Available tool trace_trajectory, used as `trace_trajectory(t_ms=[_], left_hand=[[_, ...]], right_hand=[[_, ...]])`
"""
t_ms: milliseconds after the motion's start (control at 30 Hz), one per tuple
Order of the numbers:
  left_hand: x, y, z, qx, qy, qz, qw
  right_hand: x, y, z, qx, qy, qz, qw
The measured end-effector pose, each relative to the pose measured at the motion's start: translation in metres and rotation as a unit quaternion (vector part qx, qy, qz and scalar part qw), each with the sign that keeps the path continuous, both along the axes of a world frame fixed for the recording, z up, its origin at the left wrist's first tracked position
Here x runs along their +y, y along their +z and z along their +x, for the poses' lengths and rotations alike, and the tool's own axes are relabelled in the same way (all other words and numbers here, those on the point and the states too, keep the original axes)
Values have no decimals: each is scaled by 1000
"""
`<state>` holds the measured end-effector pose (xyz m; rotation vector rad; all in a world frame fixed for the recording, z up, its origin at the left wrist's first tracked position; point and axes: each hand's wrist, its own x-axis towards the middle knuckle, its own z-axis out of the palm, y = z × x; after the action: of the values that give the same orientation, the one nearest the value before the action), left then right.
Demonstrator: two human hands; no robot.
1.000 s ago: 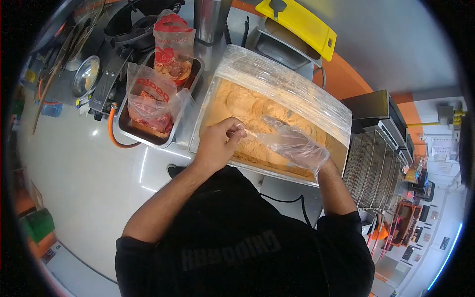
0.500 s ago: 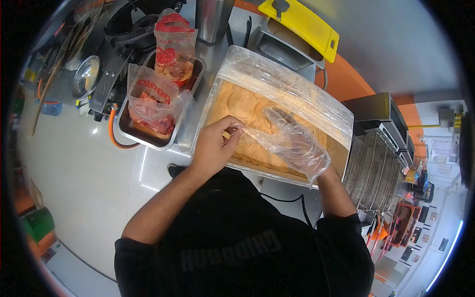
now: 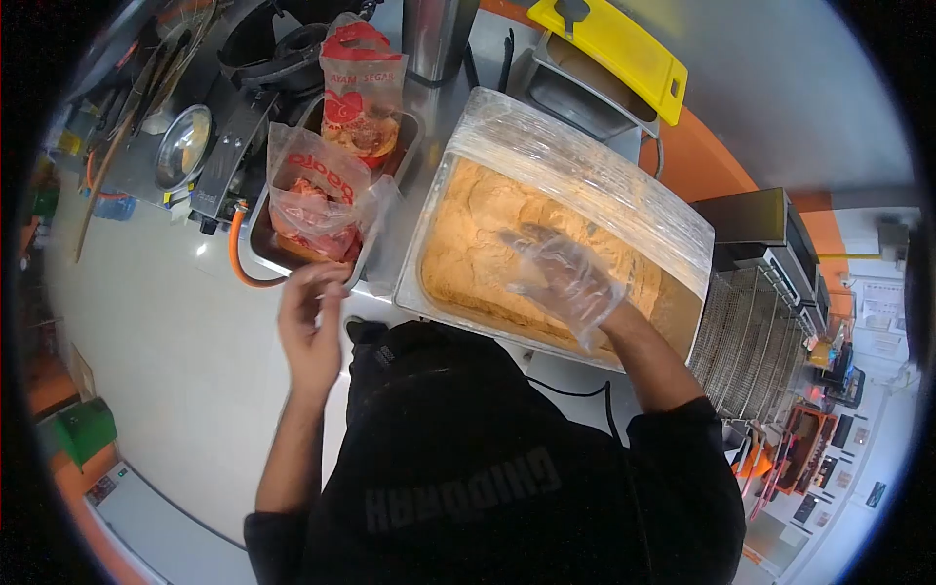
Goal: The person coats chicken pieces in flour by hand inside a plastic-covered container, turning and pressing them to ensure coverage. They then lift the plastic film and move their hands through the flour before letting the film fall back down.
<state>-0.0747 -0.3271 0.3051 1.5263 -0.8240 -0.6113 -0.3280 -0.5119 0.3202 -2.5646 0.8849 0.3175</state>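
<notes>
My right hand [image 3: 565, 283], in a clear plastic glove, is over the tan powder [image 3: 478, 229] in a large metal tray [image 3: 414, 258], its fingers spread and holding nothing. Cling film [image 3: 585, 175] covers the tray's far side. Bare, my left hand [image 3: 312, 327] is at the near edge of a smaller metal tray [image 3: 265, 239], fingers curved and apart with nothing visible between them. In that smaller tray lie a plastic bag of raw meat [image 3: 317, 214] and, behind it, another printed bag [image 3: 363, 117].
Behind the powder tray stand metal containers [image 3: 585, 97] under a yellow lid [image 3: 624, 49]. A stove [image 3: 229, 156] and a metal bowl [image 3: 182, 146] are at the left. Wire racks [image 3: 751, 331] stand on the right.
My left hand has let go of the right glove and moved left toward the meat tray. My right hand's fingers have spread over the powder. The view has shifted slightly.
</notes>
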Motion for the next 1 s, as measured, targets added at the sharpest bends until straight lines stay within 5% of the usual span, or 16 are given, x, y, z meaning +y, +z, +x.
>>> trace_trajectory(t_ms=[67, 133, 267, 333, 467, 567, 667, 867, 933, 1000], left_hand=[[27, -9, 17, 5, 64, 36, 997], [53, -29, 30, -14, 129, 78, 988], [125, -114, 56, -25, 213, 154, 965], [163, -149, 57, -38, 243, 225, 943], [228, -194, 47, -55, 243, 271, 930], [262, -218, 38, -50, 240, 321, 915], [282, -239, 35, -58, 236, 345, 907], [299, -259, 42, -103, 177, 439, 875], [300, -259, 42, -97, 180, 442, 873], [305, -261, 42, -90, 186, 446, 871]], right_hand=[[-8, -24, 10, -14, 27, 14, 999], [-18, -75, 19, -274, 54, 206, 938], [-14, -110, 64, -201, 97, 61, 973], [-8, -94, 82, 30, 212, -56, 975], [4, -61, 89, -114, 207, -133, 963], [-1, -99, 84, -119, 205, 28, 971], [-4, -138, 89, 8, 141, 26, 990], [-26, -116, 62, -123, 162, 57, 977], [-32, -50, 48, -4, 35, 164, 986], [-55, -52, 23, 74, -124, 275, 951]])
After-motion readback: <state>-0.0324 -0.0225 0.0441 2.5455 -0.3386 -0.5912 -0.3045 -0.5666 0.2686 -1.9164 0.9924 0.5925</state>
